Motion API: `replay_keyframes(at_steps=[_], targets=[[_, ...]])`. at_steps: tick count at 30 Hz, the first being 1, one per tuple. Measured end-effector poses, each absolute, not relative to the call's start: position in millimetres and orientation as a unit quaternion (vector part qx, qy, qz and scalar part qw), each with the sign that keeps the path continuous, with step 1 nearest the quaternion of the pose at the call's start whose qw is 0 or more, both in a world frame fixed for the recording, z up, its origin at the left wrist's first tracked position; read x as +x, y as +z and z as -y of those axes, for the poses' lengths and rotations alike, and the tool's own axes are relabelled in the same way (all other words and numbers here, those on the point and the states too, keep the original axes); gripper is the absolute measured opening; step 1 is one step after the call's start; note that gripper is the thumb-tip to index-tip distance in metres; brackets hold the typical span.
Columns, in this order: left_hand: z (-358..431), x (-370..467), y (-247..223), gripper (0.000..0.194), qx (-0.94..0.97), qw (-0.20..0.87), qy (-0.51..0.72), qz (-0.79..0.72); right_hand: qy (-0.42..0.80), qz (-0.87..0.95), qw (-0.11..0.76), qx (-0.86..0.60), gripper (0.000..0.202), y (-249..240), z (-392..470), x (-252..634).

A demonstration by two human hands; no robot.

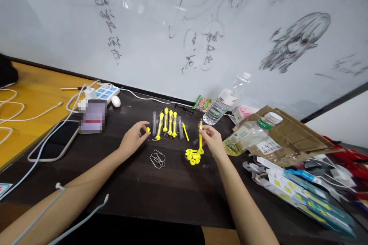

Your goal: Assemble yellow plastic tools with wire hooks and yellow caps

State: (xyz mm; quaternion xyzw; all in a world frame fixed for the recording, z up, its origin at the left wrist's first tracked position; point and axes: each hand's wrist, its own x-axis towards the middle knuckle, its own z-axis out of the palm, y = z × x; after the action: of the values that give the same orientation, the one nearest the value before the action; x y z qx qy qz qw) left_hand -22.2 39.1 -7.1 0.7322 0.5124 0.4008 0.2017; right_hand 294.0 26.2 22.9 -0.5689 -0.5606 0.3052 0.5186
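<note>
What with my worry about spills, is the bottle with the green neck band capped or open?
Capped: the bottle has a white cap on its mouth; how tight, I cannot tell.

This seems to be an office or study room: a whiteboard (146,49) with handwriting (107,22) stands along the far edge of the bench (181,195), and a power strip (107,92) lies near its far left corner.

Wire hooks (158,159) before the tubes (170,123)

Whiteboard (143,42) with black handwriting and sketched long-haired figure (297,42), faint light glints. Dark tabletop (178,203) below; yellow wooden surface (40,84) adjoining left.
</note>
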Motion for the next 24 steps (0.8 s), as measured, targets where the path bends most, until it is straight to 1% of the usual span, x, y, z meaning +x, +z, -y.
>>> replay_keyframes(at_steps=[3, 5, 9, 13, 19, 24], targets=[[-40, -23, -9, 0.022, 0.745, 0.153, 0.349, -0.548, 0.247, 0.601, 0.408, -0.641, 0.029, 12, -53, 308], [-41, -24, -10, 0.016, 0.751, 0.129, 0.326, -0.56, 0.247, 0.601, 0.388, -0.653, 0.026, 3, -68, 311], [-44, -27, -11, 0.012, 0.755, 0.119, 0.313, -0.564, 0.273, 0.605, 0.369, -0.65, 0.026, -12, -83, 308], [-46, -29, -14, 0.011, 0.759, 0.119, 0.316, -0.556, 0.294, 0.61, 0.38, -0.63, 0.028, -19, -81, 309], [-43, -25, -12, 0.007, 0.76, 0.14, 0.342, -0.535, 0.316, 0.604, 0.436, -0.588, 0.038, -26, -55, 323], [-28, -13, -6, 0.013, 0.803, 0.194, 0.338, -0.451, 0.297, 0.611, 0.473, -0.561, 0.036, -31, -37, 325]])
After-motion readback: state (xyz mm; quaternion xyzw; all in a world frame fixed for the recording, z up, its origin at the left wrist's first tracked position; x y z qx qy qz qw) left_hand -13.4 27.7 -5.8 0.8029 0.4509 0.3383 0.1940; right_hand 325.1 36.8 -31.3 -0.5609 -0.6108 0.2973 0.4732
